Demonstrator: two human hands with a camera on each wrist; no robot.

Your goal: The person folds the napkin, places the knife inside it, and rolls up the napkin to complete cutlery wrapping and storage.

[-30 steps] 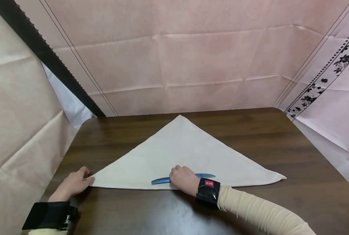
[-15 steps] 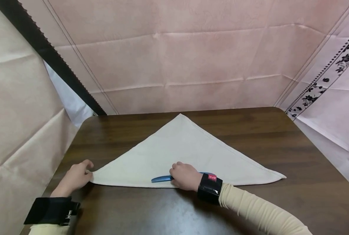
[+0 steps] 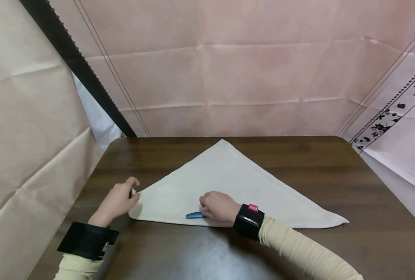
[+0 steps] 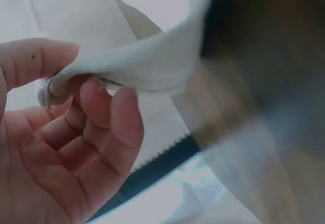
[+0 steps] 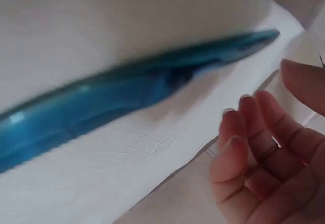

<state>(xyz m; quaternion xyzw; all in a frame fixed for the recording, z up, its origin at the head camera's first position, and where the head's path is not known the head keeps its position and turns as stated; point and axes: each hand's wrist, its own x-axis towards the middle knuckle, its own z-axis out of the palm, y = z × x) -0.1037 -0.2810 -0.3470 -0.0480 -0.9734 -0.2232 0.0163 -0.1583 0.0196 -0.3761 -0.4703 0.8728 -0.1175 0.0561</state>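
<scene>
A white cloth napkin (image 3: 228,175), folded into a triangle, lies on the table with one point at the far side. My left hand (image 3: 118,200) pinches its left corner between thumb and fingers; in the left wrist view the gripped cloth (image 4: 147,61) curls up. My right hand (image 3: 219,207) is over the napkin's near middle, fingers loosely curled. Beneath it a blue table knife (image 3: 194,215) lies along the near edge, mostly hidden in the head view. In the right wrist view the knife (image 5: 101,97) shows apart from the curled fingers (image 5: 231,153).
The dark wooden table (image 3: 158,249) extends around the napkin, its far edge against a pale pink hanging cloth (image 3: 263,77). More cloth hangs at the left (image 3: 36,136) and right, where a floral border (image 3: 379,128) shows.
My left hand has moved right and away from me, lifting the napkin's left corner inward. The right hand stays nearly in place over the knife. The head view has shifted slightly.
</scene>
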